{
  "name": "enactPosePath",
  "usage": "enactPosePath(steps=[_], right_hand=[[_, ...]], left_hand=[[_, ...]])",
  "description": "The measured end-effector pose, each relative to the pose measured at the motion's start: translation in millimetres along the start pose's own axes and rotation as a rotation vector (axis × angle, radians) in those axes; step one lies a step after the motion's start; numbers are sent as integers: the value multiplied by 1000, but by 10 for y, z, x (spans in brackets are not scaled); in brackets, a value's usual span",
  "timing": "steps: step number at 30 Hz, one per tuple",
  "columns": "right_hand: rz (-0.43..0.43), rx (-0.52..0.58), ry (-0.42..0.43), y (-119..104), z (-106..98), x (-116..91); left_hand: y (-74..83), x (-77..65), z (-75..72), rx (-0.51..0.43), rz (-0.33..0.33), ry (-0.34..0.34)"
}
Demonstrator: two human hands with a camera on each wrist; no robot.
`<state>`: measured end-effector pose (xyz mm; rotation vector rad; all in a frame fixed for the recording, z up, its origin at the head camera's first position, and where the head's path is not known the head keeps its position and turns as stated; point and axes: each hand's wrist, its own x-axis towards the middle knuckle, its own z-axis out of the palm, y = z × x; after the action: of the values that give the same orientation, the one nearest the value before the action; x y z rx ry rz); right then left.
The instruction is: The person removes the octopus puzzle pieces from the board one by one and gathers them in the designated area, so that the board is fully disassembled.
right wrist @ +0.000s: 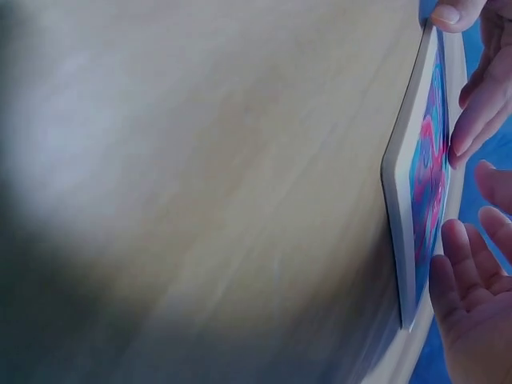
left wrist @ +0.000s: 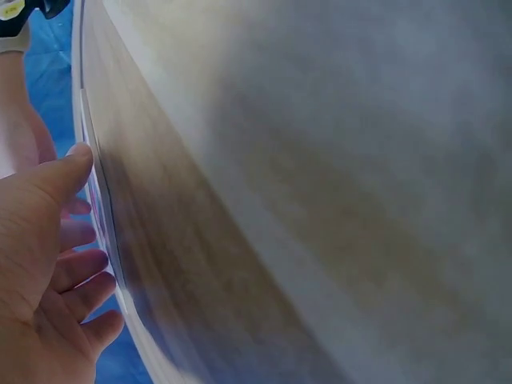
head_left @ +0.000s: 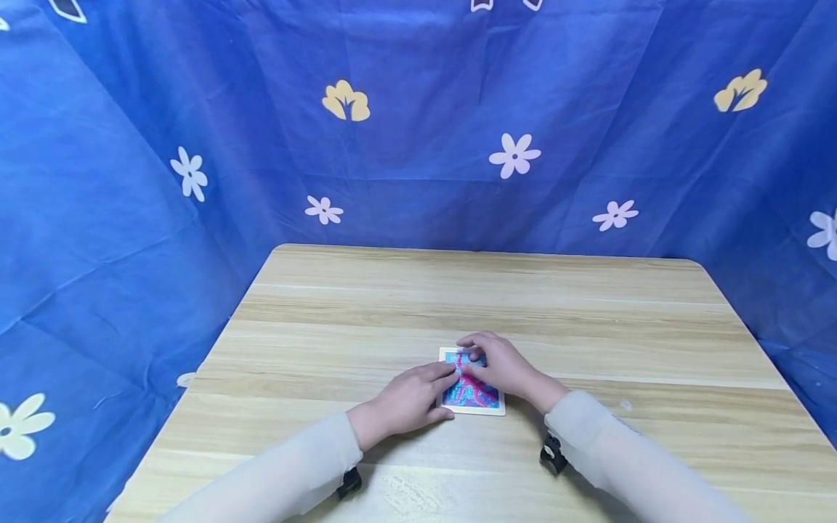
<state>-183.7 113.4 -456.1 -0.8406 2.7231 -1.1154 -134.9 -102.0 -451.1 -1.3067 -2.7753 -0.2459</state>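
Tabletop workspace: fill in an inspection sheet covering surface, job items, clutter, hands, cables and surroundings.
Surface: light wood-grain table.
Job items: one flat, pale-bordered panel with a blue and pink picture, lying on the table.
Clutter: nothing seen.
Hands: left hand at the panel's left side; right hand over its upper right corner.
Cables: nothing seen.
Surroundings: blue cloth with white and yellow motifs.

Flat, squarish panel (head_left: 472, 396), pale border, mottled blue, pink and purple picture facing up; lies flat on worktop (head_left: 327, 312), left hand (head_left: 413, 398) at left edge, right hand (head_left: 508, 369) over upper right.
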Motion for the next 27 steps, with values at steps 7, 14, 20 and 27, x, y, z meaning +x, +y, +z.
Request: enactPosePath(steps=[7, 14, 20, 27], right_hand=[[6, 1, -22, -8, 69, 74], [5, 2, -59, -37, 87, 121], [-3, -2, -97, -72, 60, 135], [-5, -36, -139, -78, 45, 155]], left_hand=[[23, 15, -16, 10, -5, -14], [31, 19, -8, 13, -2, -15], [53, 23, -23, 2, -9, -23], [59, 20, -14, 8, -15, -29]])
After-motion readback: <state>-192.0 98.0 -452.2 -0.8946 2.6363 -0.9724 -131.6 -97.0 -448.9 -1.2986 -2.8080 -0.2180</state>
